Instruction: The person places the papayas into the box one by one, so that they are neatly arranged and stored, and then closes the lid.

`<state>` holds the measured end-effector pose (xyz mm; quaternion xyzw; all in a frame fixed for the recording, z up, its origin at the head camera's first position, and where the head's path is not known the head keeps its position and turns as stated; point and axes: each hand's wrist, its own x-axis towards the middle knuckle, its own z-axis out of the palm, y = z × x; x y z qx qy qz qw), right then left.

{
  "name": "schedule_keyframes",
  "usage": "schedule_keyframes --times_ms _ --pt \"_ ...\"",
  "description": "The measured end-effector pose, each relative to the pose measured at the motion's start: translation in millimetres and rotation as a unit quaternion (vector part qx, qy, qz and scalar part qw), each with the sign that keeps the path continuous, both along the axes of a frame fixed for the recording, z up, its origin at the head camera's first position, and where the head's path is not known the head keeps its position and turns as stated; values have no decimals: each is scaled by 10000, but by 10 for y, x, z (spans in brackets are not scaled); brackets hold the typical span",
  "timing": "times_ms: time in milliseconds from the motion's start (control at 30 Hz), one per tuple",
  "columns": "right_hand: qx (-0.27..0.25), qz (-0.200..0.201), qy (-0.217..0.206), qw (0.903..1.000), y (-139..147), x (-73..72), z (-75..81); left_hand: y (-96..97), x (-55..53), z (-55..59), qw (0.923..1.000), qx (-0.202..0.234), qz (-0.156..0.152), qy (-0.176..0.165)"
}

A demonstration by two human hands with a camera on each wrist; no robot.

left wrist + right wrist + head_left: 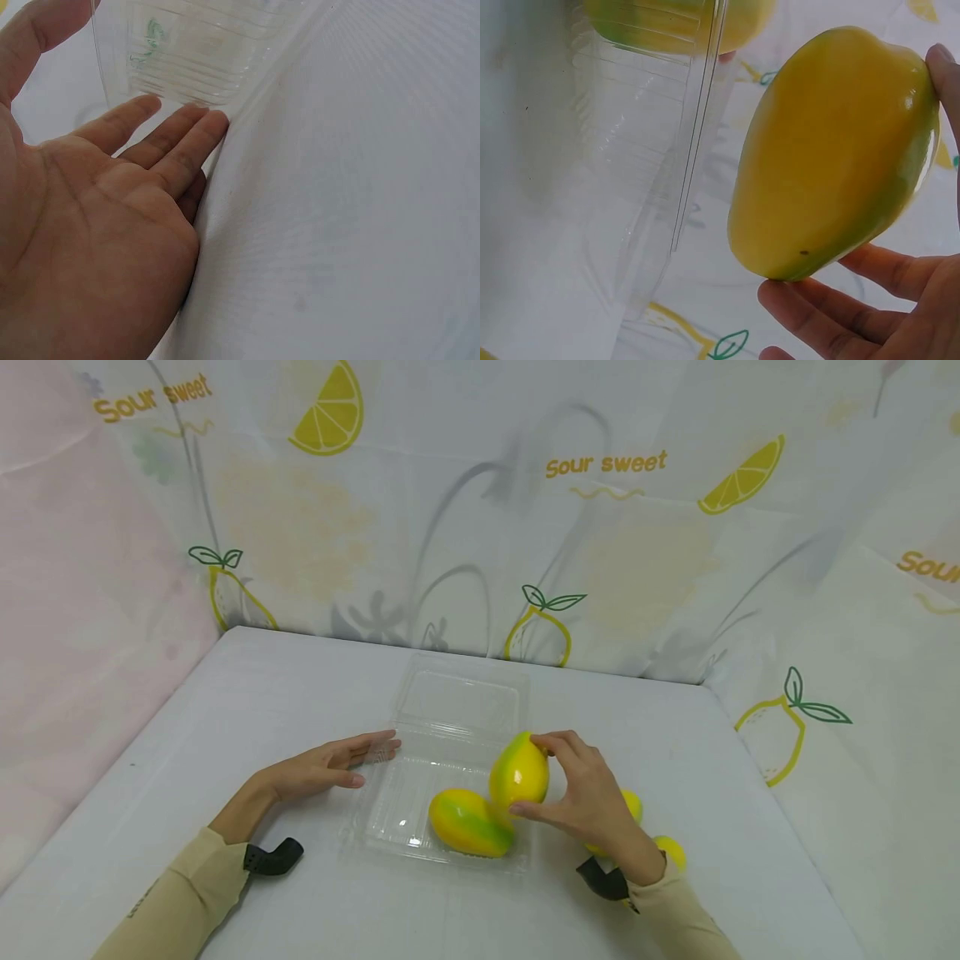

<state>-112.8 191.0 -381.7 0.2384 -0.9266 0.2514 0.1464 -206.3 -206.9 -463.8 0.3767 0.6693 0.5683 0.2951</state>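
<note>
A yellow-green mango (519, 770) is pinched between the thumb and fingers of my right hand (592, 797), held over the right side of a clear plastic clamshell box (393, 802). In the right wrist view the mango (832, 157) is gripped near its two ends. Another mango (468, 823) lies in the box's base, at its front right. My left hand (318, 768) is at the box's left side, its fingers extended. In the left wrist view the fingertips (214, 120) are at the wall of the clear box (187, 67); whether they touch it is hard to tell.
Yellow fruits (670, 852) sit on the white table (300, 910) to the right, partly hidden behind my right hand and wrist. The box's lid (461, 693) lies open toward the back. A lemon-print cloth (450, 527) hangs behind the table.
</note>
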Motion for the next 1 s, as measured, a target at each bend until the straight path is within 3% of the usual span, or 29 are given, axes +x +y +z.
schedule_keyframes --times_ms 267,567,1000 --pt "-167 -57 -410 9990 -67 11 -44 -4 -5 -10 9998 163 -79 -1" --pt "-272 -95 -738 9969 -122 3 -132 -1 3 8 10000 -42 35 -6" --pt "-193 -102 -811 9965 -160 4 -189 3 8 20 9999 1 0 106"
